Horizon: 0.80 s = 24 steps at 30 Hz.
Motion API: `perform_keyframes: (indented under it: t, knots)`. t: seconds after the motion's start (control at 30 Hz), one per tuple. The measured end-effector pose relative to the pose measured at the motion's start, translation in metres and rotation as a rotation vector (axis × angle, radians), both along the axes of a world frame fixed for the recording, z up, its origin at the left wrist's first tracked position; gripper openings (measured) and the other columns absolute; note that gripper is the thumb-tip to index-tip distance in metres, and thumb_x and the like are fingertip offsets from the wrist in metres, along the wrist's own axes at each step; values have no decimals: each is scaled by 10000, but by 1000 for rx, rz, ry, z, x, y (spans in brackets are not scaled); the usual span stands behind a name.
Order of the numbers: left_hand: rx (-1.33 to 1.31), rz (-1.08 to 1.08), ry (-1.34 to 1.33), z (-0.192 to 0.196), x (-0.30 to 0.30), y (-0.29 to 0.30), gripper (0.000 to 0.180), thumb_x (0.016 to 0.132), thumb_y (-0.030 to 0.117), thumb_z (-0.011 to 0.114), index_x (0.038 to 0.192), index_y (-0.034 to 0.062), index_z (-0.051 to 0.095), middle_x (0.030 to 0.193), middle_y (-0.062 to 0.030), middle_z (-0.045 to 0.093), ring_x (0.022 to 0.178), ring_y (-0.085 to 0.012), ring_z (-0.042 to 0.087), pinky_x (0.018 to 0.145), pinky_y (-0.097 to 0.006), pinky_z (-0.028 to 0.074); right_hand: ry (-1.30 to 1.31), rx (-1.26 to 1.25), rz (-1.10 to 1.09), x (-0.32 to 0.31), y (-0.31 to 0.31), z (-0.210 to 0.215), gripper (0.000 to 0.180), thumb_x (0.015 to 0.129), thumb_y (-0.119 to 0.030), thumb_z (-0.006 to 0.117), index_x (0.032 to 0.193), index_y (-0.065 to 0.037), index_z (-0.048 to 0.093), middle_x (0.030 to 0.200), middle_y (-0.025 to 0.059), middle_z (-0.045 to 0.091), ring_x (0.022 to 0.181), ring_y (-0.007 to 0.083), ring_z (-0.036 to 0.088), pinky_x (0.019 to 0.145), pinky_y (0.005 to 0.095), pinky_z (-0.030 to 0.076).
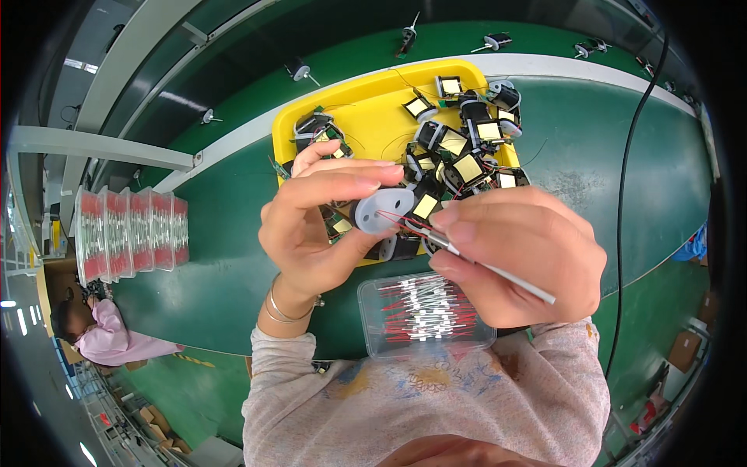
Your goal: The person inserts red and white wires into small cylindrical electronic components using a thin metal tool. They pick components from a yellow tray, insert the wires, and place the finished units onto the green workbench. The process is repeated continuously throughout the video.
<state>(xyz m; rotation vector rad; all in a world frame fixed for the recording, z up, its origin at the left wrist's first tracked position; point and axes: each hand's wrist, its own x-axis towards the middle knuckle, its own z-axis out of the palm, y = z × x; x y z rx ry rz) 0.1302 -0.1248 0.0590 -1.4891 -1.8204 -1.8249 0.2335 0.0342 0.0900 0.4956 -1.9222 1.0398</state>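
Between the thumb and fingers of my left hand (307, 226) is a small dark unit with a pale grey oval end cap (380, 210) that has holes in it. My right hand (529, 253) pinches a thin white rod-like part (510, 282) with fine red wires (406, 222) at its front. The wire tips reach the face of the cap; whether they enter a hole I cannot tell. Behind my hands a yellow tray (369, 128) holds several similar units (469, 167) with cream pads. Below them stands a clear plastic box (366, 331) of red-and-white wired parts (430, 307).
A stack of clear boxes (132, 233) with more wired parts stands left on the green table (218, 198). Units with white rods (302, 73) lie spaced along the green strip (350, 50) beyond. A black cable (626, 171) hangs at right. A person in pink (117, 335) is at far left.
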Motion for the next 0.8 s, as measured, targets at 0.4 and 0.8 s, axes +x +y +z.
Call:
perform_keyframes:
  t: [0.4, 0.8]
  knots:
    - [16, 88, 39, -1, 2, -1, 389, 618, 16, 738, 947, 60, 536, 901, -121, 660, 888, -218, 626, 912, -386, 321, 45, 111, -28, 4, 1, -2, 359, 549, 27, 751, 870, 21, 590, 795, 122, 630, 693, 268, 645, 596, 327, 533]
    - [7, 123, 69, 2, 6, 0, 371, 624, 22, 740, 931, 64, 536, 896, -110, 663, 878, -214, 627, 892, -374, 325, -59, 35, 8, 4, 2, 4, 305, 552, 47, 727, 841, 37, 628, 767, 138, 647, 643, 232, 632, 556, 300, 507]
